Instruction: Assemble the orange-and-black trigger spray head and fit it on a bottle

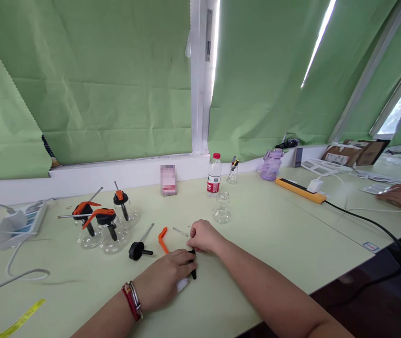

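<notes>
Left hand (170, 274): palm down on the desk (249, 263), fingers bent over and gripping a slim black part (193, 273), which lies in front of the person, between the hands. Right hand (203, 235): fingers curled, tips drawn together at the part's far end; cannot tell whether anything is pinched between them. White piece (182, 285) partly under left hand.

Containers: three glass jars at left, grouped close, upright, each with a black lid; a black tube hangs inside each. Nearest of the three (114, 239) carries an orange handle on its lid. A separate clear glass jar (222, 214) stands beyond the right hand, just in front of a clear plastic bottle (214, 176), red cap on. Small glass jar (233, 177) behind holds upright screwdrivers (234, 164). Purple bottle (271, 165) farther right, lidded.

Loose, left of hands: black lid with rod (136, 251), orange handle (163, 240).
</notes>
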Motion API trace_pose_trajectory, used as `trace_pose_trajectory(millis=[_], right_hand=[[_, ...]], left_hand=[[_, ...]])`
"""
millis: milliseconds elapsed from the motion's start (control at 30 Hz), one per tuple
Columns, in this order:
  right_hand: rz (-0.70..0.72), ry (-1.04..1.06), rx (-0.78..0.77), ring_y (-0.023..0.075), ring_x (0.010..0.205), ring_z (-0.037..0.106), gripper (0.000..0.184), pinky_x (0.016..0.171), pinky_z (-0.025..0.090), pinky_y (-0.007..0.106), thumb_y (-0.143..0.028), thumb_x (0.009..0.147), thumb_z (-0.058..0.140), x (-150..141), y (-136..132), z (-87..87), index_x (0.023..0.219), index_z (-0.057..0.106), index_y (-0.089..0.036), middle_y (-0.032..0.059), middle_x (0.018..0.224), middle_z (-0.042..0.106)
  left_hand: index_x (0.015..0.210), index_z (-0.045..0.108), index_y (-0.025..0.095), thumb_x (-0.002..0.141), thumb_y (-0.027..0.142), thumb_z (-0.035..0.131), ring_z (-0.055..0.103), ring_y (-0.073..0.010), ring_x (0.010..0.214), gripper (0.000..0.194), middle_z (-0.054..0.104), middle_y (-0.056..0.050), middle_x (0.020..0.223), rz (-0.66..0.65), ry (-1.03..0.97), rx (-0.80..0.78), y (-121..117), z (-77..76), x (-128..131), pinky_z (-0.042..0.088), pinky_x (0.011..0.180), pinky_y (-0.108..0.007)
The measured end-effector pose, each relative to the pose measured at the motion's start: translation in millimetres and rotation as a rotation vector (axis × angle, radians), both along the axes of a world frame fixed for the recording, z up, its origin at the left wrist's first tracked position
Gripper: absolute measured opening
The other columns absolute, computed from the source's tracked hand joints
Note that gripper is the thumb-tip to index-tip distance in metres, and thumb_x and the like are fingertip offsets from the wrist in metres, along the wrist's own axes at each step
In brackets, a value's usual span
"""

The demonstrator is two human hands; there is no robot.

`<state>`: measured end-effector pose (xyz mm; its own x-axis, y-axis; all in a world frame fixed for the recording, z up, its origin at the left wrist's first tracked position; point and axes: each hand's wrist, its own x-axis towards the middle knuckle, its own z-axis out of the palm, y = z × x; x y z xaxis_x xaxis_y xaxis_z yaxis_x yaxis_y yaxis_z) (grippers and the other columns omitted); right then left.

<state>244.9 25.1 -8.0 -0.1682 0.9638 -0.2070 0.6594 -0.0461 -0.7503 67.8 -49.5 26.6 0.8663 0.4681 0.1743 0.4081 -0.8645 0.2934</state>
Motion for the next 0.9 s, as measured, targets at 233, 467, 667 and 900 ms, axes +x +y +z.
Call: trace_pose_trajectory(millis=[233, 467, 667, 900], right_hand=[[-0.028, 0.001, -0.018, 0.0186, 0.051, 0.065, 0.02, 0.04, 0.045, 0.019, -0.01, 0.053, 0.057, -2.0, 0.3, 1.7, 0.073, 0.057, -0.017, 0.004, 0.054, 0.065], [-0.032, -0.042, -0.046, 0.0186, 0.051, 0.064, 0.015, 0.041, 0.045, 0.02, -0.01, 0.053, 0.058, -4.4, 1.1, 5.0, 0.067, 0.06, -0.016, 0.006, 0.056, 0.067], [-0.022, -0.087, -0.038, 0.0185, 0.05, 0.063, 0.009, 0.041, 0.045, 0.021, -0.01, 0.053, 0.057, -6.3, 3.2, 2.9, 0.059, 0.059, -0.015, 0.007, 0.054, 0.066], [-0.024, -0.143, 0.003, 0.0191, 0.049, 0.064, 0.017, 0.04, 0.045, 0.021, -0.012, 0.055, 0.058, -6.8, 0.9, 8.8, 0.072, 0.06, -0.015, 0.0069, 0.056, 0.067]], left_hand=[[0.122, 0.054, 0.022, 0.086, 0.019, 0.046, 0.051, -0.0255, 0.112, 0.037, 0.06, -0.009, 0.118, -0.002, -0.005, 0.001, -0.1, -0.2, -0.6, 0.043, 0.095, -0.039], [0.122, 0.054, 0.022, 0.086, 0.02, 0.046, 0.052, -0.0251, 0.111, 0.037, 0.061, -0.009, 0.116, -0.008, -0.018, 0.005, 1.0, -0.7, 0.2, 0.044, 0.095, -0.038], [0.122, 0.054, 0.022, 0.086, 0.019, 0.046, 0.052, -0.0249, 0.11, 0.037, 0.061, -0.009, 0.116, -0.001, -0.006, 0.008, 1.2, -0.1, 0.7, 0.044, 0.095, -0.038], [0.121, 0.055, 0.022, 0.087, 0.021, 0.046, 0.052, -0.0248, 0.111, 0.036, 0.061, -0.009, 0.115, -0.01, -0.037, 0.005, 1.3, -0.3, 0.7, 0.044, 0.095, -0.038]])
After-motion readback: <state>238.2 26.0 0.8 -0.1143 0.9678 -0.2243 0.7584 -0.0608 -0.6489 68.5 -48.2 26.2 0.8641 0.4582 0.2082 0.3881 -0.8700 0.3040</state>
